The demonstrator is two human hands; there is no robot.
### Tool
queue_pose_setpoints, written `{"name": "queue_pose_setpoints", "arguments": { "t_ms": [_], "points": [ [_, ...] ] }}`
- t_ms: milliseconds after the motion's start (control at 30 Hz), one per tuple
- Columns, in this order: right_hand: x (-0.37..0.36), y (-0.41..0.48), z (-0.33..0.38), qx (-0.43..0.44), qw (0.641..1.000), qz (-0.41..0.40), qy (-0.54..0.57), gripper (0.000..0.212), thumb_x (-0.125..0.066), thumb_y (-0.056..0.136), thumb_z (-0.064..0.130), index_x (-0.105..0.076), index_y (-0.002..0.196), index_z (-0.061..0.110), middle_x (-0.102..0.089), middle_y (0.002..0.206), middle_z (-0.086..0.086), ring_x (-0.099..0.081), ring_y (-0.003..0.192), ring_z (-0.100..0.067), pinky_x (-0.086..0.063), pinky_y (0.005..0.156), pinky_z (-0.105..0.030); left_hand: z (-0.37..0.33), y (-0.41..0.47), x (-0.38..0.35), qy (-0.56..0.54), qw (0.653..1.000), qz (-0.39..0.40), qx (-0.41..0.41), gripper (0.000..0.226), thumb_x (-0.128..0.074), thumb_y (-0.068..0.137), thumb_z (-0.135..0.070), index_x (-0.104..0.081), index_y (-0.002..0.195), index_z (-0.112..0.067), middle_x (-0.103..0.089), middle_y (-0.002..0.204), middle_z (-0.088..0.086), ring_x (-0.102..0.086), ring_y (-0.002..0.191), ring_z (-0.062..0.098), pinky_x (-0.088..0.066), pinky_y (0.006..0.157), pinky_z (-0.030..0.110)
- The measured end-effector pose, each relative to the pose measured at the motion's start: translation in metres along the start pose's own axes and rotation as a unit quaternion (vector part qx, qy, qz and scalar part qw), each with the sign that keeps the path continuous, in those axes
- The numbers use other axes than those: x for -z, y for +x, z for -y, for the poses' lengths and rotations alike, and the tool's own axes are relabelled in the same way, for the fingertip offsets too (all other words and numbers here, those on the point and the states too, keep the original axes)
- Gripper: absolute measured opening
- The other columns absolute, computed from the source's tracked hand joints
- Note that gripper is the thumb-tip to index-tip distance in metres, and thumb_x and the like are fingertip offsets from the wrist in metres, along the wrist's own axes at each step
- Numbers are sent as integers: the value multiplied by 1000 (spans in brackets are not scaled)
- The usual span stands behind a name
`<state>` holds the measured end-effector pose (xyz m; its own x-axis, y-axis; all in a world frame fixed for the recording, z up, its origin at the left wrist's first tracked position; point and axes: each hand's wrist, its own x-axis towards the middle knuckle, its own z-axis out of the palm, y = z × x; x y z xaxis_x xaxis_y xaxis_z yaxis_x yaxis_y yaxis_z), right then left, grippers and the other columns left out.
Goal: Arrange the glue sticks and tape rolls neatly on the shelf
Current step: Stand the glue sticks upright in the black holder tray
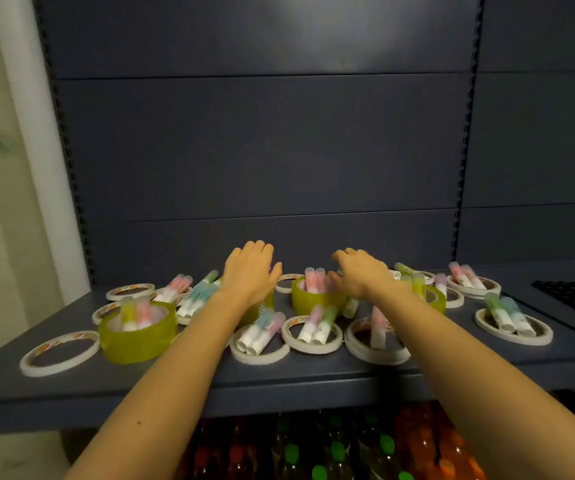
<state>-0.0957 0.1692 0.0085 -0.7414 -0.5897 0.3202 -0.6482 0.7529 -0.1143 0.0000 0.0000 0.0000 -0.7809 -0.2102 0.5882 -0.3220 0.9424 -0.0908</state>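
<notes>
Head view: left hand [249, 268] is held flat and empty above the shelf [279, 382]; right hand [358, 273] is spread loosely, empty, thumb just beside glue sticks [315, 279] stood in a yellow roll [308, 301].

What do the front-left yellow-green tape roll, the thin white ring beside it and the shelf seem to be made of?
Yellow-green tape roll: glossy translucent plastic film; light passes through.
Thin white ring: probably matte paper or foam tape; opaque.
Shelf: likely painted metal; smooth blue-grey surface.
</notes>
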Motion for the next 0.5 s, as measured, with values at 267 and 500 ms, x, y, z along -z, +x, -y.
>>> {"name": "queue_pose_setpoints", "arguments": {
  "t_ms": [267, 500],
  "points": [
    [-21, 39, 6, -63, 996, 55, 41, 43, -42, 96, 41, -53, 125, 12, -56, 127, -14, -55, 113, -33, -45, 90, -40, -6, 29, -32, -71, 997, 43, 5, 37, -43, 94, -33, -52, 122, -11, -57, 122, 6, -50, 114, 24, -39, 90, 36],
    [-30, 58, 16, -105, 992, 45, 51, 45, -51, 93, 40, -50, 127, 12, -55, 129, -12, -53, 117, -32, -44, 90, -39, -12, 39, -36, -94, 993, 76, 13, 30, -46, 92, -33, -61, 108, -12, -63, 112, 6, -55, 105, 26, -41, 80, 34]
  ]
}}
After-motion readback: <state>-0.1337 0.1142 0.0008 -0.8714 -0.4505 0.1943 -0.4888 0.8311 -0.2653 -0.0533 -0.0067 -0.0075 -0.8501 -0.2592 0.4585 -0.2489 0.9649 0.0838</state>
